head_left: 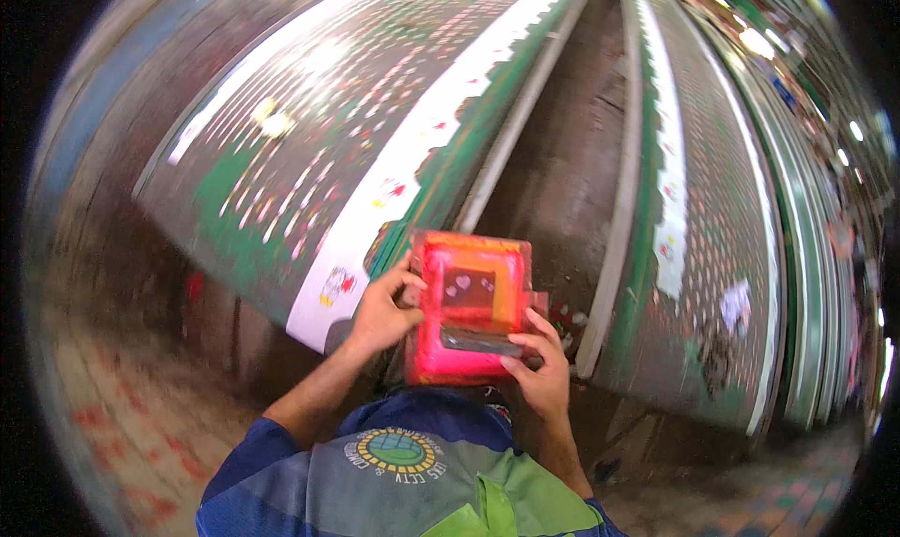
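Observation:
A small screen-printing frame, red and orange at its edges, is held up in front of my body. Bright pink ink coats its inside, and a see-through window with small heart shapes shows in the middle. My left hand grips the frame's left side, thumb toward the inside. Across the lower part of the frame lies a dark squeegee. My right hand is at the lower right corner, its fingers on the squeegee's right end and the frame's edge.
A long green table on my left bears a white fabric strip printed with small cartoon figures. Another long table on my right has a similar strip and a crumpled pale cloth. A narrow aisle runs between them.

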Tool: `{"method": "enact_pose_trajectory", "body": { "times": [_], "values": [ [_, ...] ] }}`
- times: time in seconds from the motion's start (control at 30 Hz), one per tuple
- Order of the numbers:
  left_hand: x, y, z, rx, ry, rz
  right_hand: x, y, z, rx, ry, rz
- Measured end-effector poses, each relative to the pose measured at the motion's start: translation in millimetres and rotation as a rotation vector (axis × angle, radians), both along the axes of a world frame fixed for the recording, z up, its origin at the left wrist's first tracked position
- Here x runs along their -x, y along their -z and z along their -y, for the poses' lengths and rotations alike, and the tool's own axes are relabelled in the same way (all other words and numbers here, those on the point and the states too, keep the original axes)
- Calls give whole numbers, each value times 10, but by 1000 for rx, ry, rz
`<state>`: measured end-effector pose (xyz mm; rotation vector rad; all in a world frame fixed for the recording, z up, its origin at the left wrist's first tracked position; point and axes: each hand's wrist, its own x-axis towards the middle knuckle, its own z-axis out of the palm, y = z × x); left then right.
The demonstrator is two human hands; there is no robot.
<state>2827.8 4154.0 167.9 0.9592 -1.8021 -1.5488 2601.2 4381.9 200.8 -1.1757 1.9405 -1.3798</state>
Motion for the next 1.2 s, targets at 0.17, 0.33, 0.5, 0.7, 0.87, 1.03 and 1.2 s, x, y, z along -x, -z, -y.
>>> {"method": "enact_pose_trajectory", "body": {
  "times": [0.17, 0.33, 0.5, 0.7, 0.87, 1.03, 1.2],
  "values": [
    [-442, -208, -344, 19, -432, 51, 179, 147, 727, 49, -406, -8],
    [-872, -243, -1322, 26, -888, 135, -79, 227, 1113, 111, -845, -74],
    [-1307, -124, -2361, -83, -1232, 78, -657, 401, 1228, 148, -1217, 51],
    [-1451, -95, -2525, -183, -1527, -4, -1182, 487, 1599, 202, -1375, 94],
    [-1451, 71, -1585, -99, -1397, -28, -1100, 517, 2328, 203, -1292, -64],
    [-1251, 696, -716, 90, -1262, -7, -720, 716, 2962, 120, -1198, -206],
    [-1047, 1037, -580, -31, -1229, -139, -515, 802, 3017, 18, -1162, -259]
  ]
}}
